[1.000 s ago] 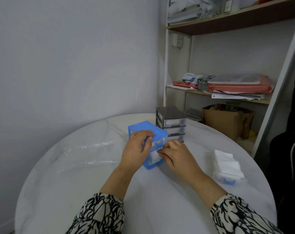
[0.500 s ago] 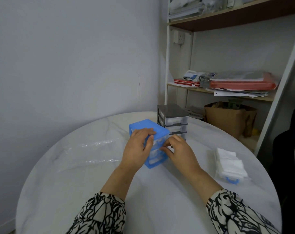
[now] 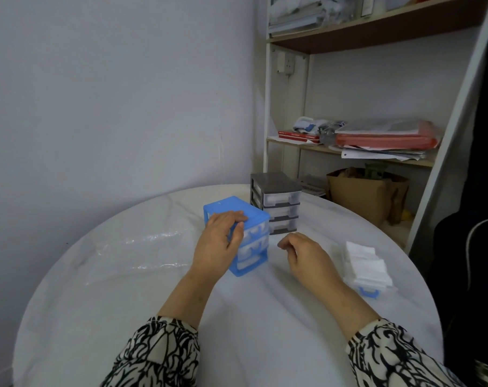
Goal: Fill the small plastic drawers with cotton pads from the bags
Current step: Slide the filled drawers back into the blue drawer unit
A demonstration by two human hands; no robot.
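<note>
At frame centre the left hand (image 3: 220, 241) clasps the blue drawer unit (image 3: 238, 233), steadying it on the table (image 3: 153, 297); the right hand (image 3: 304, 254) hovers beside, loosely curled, empty.

One head-worn wide-angle view only, looking forward and down from the person's seat across the round white marble-look bench (image 3: 159, 325). Near range: both forearms enter from the bottom edge. Faces a plain grey wall (image 3: 111, 93), with the white-framed wooden shelf unit (image 3: 377, 32) at upper right. Edges bend visibly.
</note>
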